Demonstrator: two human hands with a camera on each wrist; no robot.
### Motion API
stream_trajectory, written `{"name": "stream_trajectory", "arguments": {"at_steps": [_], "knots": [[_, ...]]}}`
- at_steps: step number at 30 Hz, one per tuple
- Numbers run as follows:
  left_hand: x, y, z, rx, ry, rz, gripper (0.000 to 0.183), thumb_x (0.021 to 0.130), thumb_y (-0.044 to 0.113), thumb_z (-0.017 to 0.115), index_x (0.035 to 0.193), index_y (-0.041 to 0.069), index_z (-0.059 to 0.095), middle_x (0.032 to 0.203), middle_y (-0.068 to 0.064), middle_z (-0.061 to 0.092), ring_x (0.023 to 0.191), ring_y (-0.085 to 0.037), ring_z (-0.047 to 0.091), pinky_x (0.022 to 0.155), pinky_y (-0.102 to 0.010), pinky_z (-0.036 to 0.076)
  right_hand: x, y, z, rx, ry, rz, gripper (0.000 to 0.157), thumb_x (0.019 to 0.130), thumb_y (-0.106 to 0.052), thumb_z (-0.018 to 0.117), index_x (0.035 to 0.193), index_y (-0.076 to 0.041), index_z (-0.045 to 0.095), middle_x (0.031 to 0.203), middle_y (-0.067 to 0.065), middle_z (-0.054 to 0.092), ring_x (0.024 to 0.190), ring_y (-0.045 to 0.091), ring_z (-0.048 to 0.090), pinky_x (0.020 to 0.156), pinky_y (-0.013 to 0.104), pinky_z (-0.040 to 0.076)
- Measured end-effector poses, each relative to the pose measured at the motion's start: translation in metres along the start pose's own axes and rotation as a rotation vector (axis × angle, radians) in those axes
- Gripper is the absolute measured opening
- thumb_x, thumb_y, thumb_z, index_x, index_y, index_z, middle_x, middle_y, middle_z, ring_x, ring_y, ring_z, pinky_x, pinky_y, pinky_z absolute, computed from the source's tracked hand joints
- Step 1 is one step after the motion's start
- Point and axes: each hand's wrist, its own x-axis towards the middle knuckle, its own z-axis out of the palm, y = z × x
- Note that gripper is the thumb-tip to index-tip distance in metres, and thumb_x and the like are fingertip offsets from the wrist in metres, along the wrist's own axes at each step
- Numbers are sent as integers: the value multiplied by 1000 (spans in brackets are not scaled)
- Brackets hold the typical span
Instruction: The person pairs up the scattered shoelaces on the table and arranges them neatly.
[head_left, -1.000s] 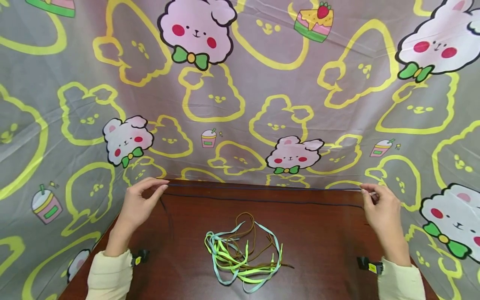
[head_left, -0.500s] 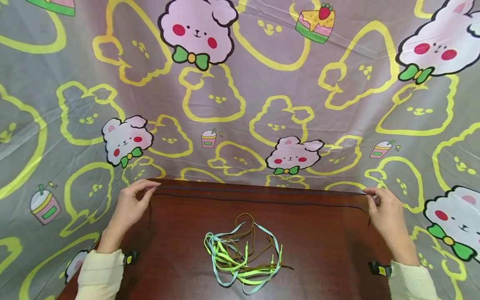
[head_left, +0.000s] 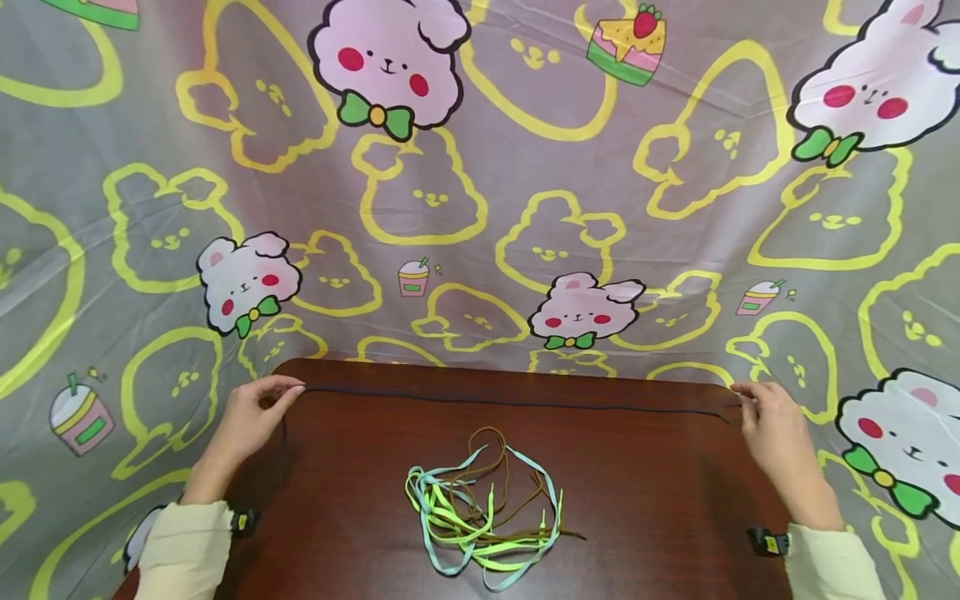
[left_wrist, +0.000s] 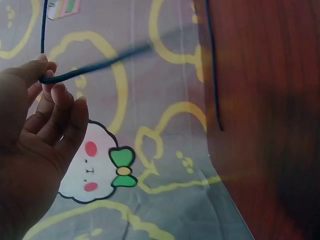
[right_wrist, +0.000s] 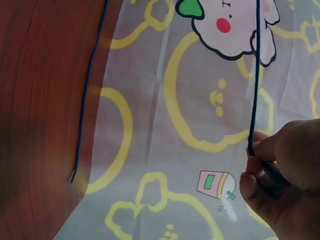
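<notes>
A dark blue shoelace (right_wrist: 255, 90) runs between the two hands over the far part of the table. Its left part is pinched between thumb and index finger of my left hand (head_left: 255, 415), and a loose tail swings from there, blurred in the left wrist view. My right hand (head_left: 776, 427) pinches the other side, the rest of that end being partly hidden in the fingers. A second dark blue shoelace (head_left: 525, 405) lies stretched out along the table's back edge, its ends near the two hands.
A tangled pile of shoelaces, light blue (head_left: 555, 475), neon yellow (head_left: 510, 548) and brown (head_left: 508, 479), lies mid-table. The brown wooden table (head_left: 352, 500) is bordered at the back and sides by a grey curtain (head_left: 480, 150) printed with bunnies.
Both hands have moved apart, the left one leftward and a little down, the right one slightly rightward and down. The held shoelace went with them. The pile has stayed put.
</notes>
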Motion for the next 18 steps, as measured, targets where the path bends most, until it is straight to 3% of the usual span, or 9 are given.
{"name": "stream_trajectory", "arguments": {"at_steps": [3,6,9,11,18], "knots": [[-2,-6,-1,12,11,6,8,94,8,73,101,3,75,80,-5,71,68,-4,60,63,-14,44,1,3,0,25,-46,34,13,87,13,68,99,8,70,87,25,64,72,33,62,61,34,44],[-2,-9,-2,12,35,26,10,94,3,72,103,2,75,83,-8,70,71,3,56,65,-11,43,4,6,-4,60,-134,86,13,89,5,73,101,5,72,86,22,69,66,9,62,55,17,42],[0,-12,-3,2,51,35,13,94,-3,69,106,0,75,90,-14,70,77,9,54,67,-8,43,8,11,-6,104,-206,111,16,90,-1,76,105,4,73,89,21,73,69,-11,55,57,8,41],[1,-13,-4,-2,48,29,16,94,-4,67,108,-1,74,93,-17,70,79,11,53,68,-7,43,10,14,-5,125,-231,99,17,89,-1,76,105,4,73,90,22,74,70,-14,54,58,8,43],[0,-23,-3,11,31,-5,15,94,-1,69,109,-3,73,90,-18,73,77,13,53,68,-7,43,5,31,2,227,-343,103,18,90,0,75,107,4,74,96,24,75,73,-4,65,62,9,48]]}}
